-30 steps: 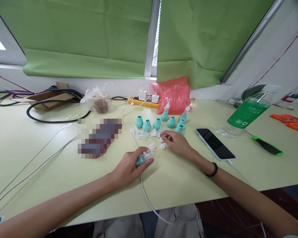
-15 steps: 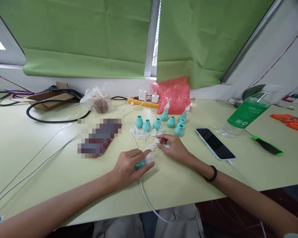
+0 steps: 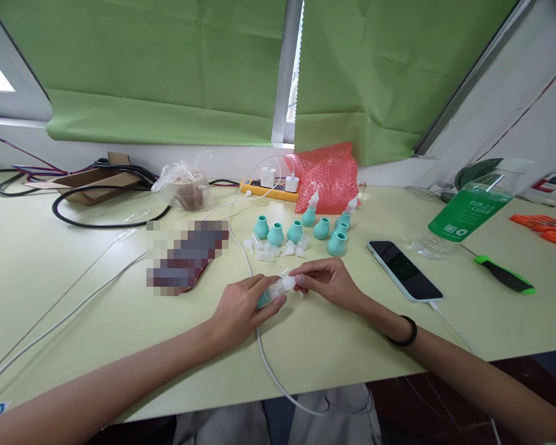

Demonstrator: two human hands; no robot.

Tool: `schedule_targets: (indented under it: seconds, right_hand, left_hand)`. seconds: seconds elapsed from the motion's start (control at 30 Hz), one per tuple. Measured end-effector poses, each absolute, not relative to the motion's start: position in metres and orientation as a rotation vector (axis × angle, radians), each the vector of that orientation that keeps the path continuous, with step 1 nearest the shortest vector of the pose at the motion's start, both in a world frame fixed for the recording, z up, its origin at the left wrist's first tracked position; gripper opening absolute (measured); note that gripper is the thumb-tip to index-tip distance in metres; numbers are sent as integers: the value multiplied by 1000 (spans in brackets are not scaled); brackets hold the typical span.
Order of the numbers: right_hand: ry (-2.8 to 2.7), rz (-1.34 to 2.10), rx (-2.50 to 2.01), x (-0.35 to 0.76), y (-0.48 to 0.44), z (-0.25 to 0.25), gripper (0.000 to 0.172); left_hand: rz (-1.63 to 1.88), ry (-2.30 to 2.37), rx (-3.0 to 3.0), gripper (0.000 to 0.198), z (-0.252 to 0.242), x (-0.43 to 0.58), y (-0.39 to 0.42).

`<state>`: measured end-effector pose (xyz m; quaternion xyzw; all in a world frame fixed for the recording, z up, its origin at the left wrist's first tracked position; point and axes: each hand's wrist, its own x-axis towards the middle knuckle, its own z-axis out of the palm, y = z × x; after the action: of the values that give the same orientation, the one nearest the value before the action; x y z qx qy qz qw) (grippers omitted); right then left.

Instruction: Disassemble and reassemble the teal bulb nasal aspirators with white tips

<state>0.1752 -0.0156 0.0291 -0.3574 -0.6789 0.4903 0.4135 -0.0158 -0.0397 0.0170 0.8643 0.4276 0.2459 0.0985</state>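
Note:
My left hand (image 3: pixel 243 306) is closed around a teal rubber bulb (image 3: pixel 263 300) with a clear plastic tube (image 3: pixel 274 289) on its end, lying just above the table. Between the thumb and fingertips of my right hand (image 3: pixel 327 281) is a small white silicone tip (image 3: pixel 288 282), held against the tube's open end. Behind my hands stand several upright teal bulbs (image 3: pixel 275 234) with open necks. Two bulbs at the back carry a pale pointed nozzle (image 3: pixel 314 201). Small clear tubes (image 3: pixel 265 255) and white tips (image 3: pixel 289 249) lie loose in front of them.
A phone (image 3: pixel 405 270) on a charging cable lies to the right, beside a green-labelled bottle (image 3: pixel 470 210) and a screwdriver (image 3: pixel 505 274). Pink bubble wrap (image 3: pixel 327 179) and a power strip (image 3: pixel 269 191) are at the back. A white cable (image 3: pixel 271 368) runs beneath my left hand.
My right hand has moved down and left, bringing the white tip to the clear tube. My left hand has closed more around the bulb.

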Motion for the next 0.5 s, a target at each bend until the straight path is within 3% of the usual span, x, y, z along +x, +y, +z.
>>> schedule_targets:
  seconds: [0.5]
  right_hand:
    - [-1659,1312,-803,175,-16,18,20]
  left_hand:
    - [708,1209,2671,33,17,-16,-38]
